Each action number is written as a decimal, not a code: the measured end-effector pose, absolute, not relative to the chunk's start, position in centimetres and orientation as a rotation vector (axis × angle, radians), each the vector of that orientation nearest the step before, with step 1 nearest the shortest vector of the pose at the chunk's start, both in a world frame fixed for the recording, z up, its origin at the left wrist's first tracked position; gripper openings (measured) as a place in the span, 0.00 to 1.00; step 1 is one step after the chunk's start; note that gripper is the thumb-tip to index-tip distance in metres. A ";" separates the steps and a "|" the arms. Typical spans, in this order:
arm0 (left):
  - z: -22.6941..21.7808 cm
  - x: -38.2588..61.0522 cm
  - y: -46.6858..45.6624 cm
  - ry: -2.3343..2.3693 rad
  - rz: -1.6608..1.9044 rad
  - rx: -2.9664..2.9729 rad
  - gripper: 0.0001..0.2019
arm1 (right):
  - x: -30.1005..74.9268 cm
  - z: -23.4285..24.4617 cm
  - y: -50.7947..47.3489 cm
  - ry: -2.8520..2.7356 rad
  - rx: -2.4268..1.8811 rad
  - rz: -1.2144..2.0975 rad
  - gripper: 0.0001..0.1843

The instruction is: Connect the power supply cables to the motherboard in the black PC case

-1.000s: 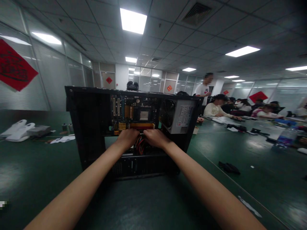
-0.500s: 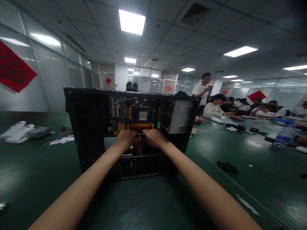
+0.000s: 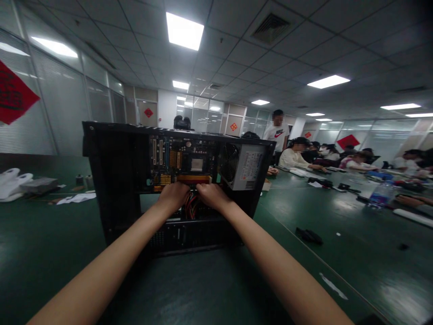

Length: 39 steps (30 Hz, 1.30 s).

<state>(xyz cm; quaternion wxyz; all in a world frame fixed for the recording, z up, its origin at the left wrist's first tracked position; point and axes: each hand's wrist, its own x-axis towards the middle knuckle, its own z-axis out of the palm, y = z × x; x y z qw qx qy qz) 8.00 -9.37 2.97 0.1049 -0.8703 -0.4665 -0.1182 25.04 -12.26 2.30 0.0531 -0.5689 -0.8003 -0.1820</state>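
A black computer case (image 3: 111,189) stands open in front of me, its inside facing me. Mounted in it is a motherboard (image 3: 184,145), with a power supply (image 3: 249,164) at the upper right. My left hand (image 3: 173,197) and my right hand (image 3: 214,197) meet closely at the board's lower edge, just under the orange and red memory slots (image 3: 193,179). Both have curled fingers; the fingertips and anything between them are hidden. Red and dark cables (image 3: 191,207) hang below and between the hands.
White plastic bags (image 3: 13,183), a grey box (image 3: 39,185) and paper (image 3: 77,198) lie left on the green table (image 3: 43,253). Rightward are a black item (image 3: 309,236), a white strip (image 3: 333,286) and a plastic bottle (image 3: 381,194). Several people sit beyond; one person (image 3: 278,131) stands.
My view has turned slightly right, so the scene sits further left. Both hands keep their place at the board's lower edge. The standing person has turned and lowered a raised hand.
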 end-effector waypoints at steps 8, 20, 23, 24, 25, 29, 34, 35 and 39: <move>3.4 8.0 -10.0 -1.391 -0.357 -2.574 0.18 | 25.5 2.1 -12.7 -2.407 -1.676 -0.480 0.10; 3.4 8.1 -9.9 -1.398 -0.346 -2.608 0.18 | 26.0 2.0 -12.8 -2.361 -1.714 -0.426 0.16; 3.2 8.0 -9.6 -1.372 -0.363 -2.613 0.17 | 25.8 2.3 -12.9 -2.380 -1.739 -0.424 0.16; 3.1 8.0 -9.5 -1.372 -0.364 -2.614 0.17 | 25.8 2.3 -13.0 -2.388 -1.749 -0.422 0.16; 3.1 8.0 -9.4 -1.373 -0.366 -2.618 0.17 | 25.8 2.3 -13.0 -2.393 -1.757 -0.422 0.16; 3.0 8.0 -9.2 -1.382 -0.397 -2.633 0.18 | 25.8 2.3 -12.8 -2.396 -1.780 -0.428 0.17; 3.0 8.1 -9.0 -1.381 -0.429 -2.685 0.16 | 25.7 2.4 -12.8 -2.395 -1.797 -0.451 0.18; 3.0 8.1 -9.0 -1.387 -0.437 -2.693 0.16 | 25.6 2.4 -12.9 -2.395 -1.799 -0.458 0.17; 2.8 8.0 -8.7 -1.386 -0.491 -2.715 0.15 | 25.5 2.5 -13.0 -2.387 -1.799 -0.492 0.16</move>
